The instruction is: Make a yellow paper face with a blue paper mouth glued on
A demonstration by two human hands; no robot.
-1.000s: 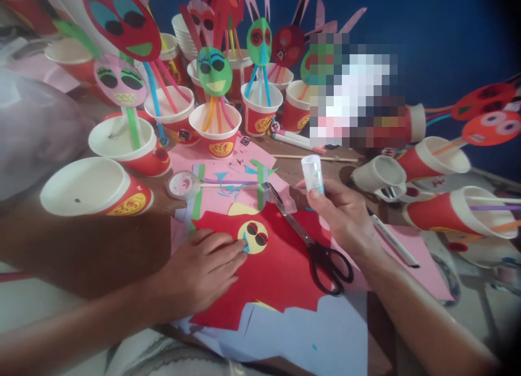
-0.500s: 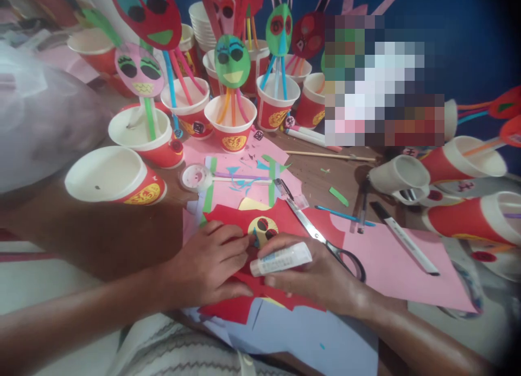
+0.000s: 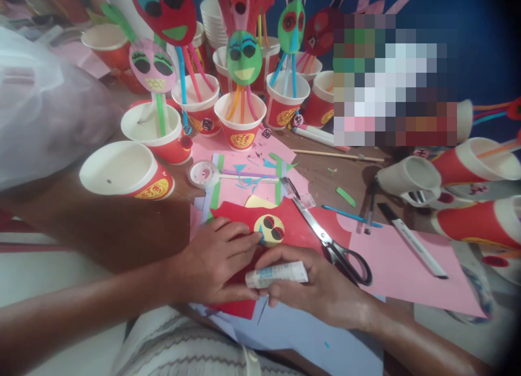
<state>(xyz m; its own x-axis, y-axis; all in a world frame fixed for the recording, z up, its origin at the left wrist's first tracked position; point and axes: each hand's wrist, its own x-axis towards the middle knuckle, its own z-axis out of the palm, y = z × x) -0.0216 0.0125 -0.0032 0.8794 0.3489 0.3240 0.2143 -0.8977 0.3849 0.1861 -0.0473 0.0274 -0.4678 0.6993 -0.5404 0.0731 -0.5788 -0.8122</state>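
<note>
My right hand is closed around a white squeeze tube with blue print. The tube lies almost level, its narrow end pointing toward my left hand. That hand rests with fingers stretched over red paper, and its fingertips touch the edge of a small yellow paper face. Dark eyes with red lids and a blue piece show on the face; its lower part is partly hidden by my hands. Black-handled scissors lie slightly open to the right of the face.
Red-and-white paper cups with paper faces on coloured stalks stand at the back. A cup lies tilted at left. A marker rests on pink paper; a white mug stands behind. A pale bag-like shape fills the left.
My right hand has drawn the tube slightly toward me and turned it more level, so more of the yellow face shows. The whole scene has shifted a little to the right in view.
</note>
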